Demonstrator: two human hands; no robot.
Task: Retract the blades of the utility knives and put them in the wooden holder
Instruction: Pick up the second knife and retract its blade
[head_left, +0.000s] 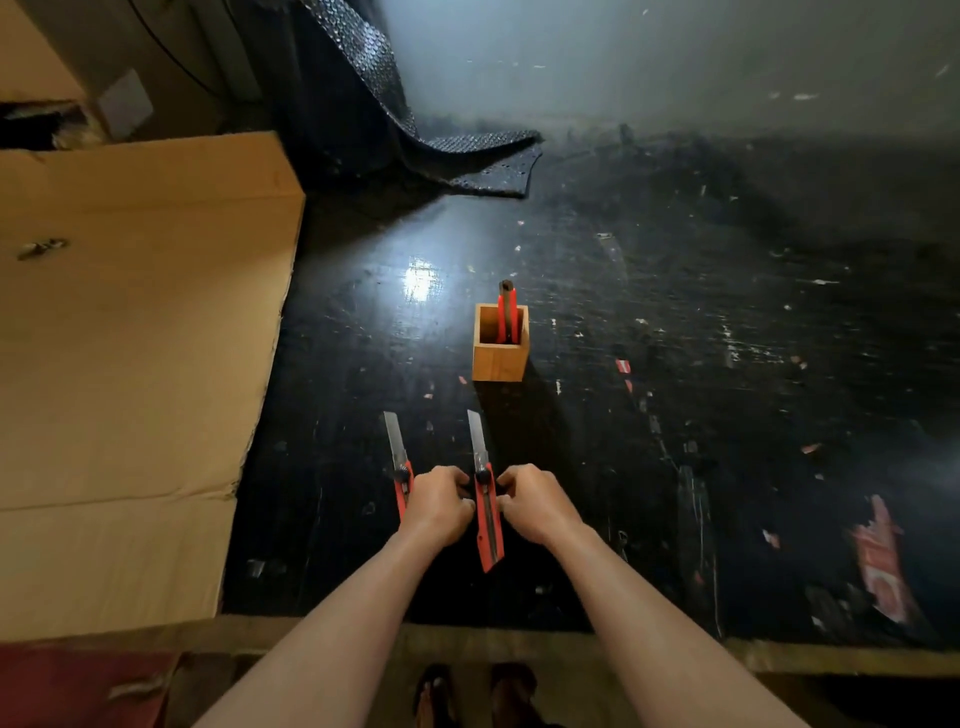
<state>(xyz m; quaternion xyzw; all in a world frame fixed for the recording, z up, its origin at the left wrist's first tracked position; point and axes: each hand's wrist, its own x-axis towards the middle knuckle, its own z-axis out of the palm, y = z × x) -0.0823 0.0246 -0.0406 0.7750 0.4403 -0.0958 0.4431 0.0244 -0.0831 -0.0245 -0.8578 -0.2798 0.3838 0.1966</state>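
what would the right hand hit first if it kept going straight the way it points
The right hand points forward and left, already touching the held knife. Straight on past it lies the left hand, then the second knife on the table; depth is hard to judge.

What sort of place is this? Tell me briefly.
Probably a workshop or storeroom: a scuffed black worktable, a flattened cardboard sheet on its left, and utility knives being sorted into a wooden holder.

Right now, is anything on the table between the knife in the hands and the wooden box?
Nothing visible. The knife held by both hands points toward the wooden box, with only bare dark table between. Its blade is still out.
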